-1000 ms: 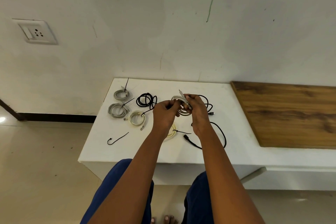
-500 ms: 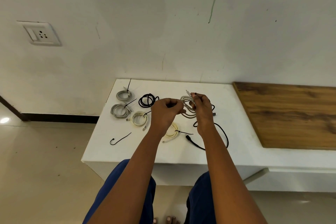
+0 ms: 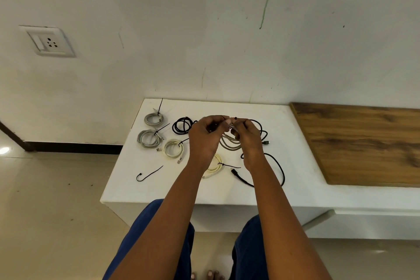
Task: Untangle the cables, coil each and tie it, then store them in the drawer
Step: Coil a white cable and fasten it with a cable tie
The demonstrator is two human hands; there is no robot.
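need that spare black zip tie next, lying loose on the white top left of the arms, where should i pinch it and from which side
Probably pinch the loose black zip tie at its straight middle, coming from above with finger and thumb across its length. It lies flat on the white cabinet top, apart from the tied coils, one end hooked, so the straight run looks easiest. Both hands are busy with the grey cable.

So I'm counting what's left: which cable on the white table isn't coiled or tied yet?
The long black cable sprawled loose beside the right hand; the grey, cream and other black ones lie coiled.
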